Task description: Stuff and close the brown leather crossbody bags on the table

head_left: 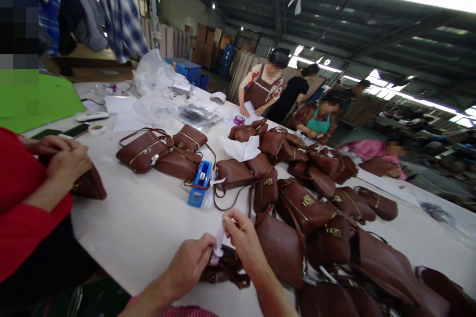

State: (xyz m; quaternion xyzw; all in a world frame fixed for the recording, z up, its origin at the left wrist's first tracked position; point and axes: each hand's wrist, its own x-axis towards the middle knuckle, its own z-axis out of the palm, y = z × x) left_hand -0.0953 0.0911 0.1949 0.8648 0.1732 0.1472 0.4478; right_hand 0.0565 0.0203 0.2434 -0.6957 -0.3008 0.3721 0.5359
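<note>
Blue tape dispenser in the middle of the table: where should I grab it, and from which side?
Grip the blue tape dispenser across its two long sides, near mid-body, coming from above. It lies flat on the white table with its long axis running toward the camera; brown bags and straps crowd its far end, so the near end is probably freer.

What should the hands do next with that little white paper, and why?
Probably wrap the white paper strip down around the brown strap. The left hand and right hand both pinch the strip just above the strap, and its lower end already touches it.
</note>
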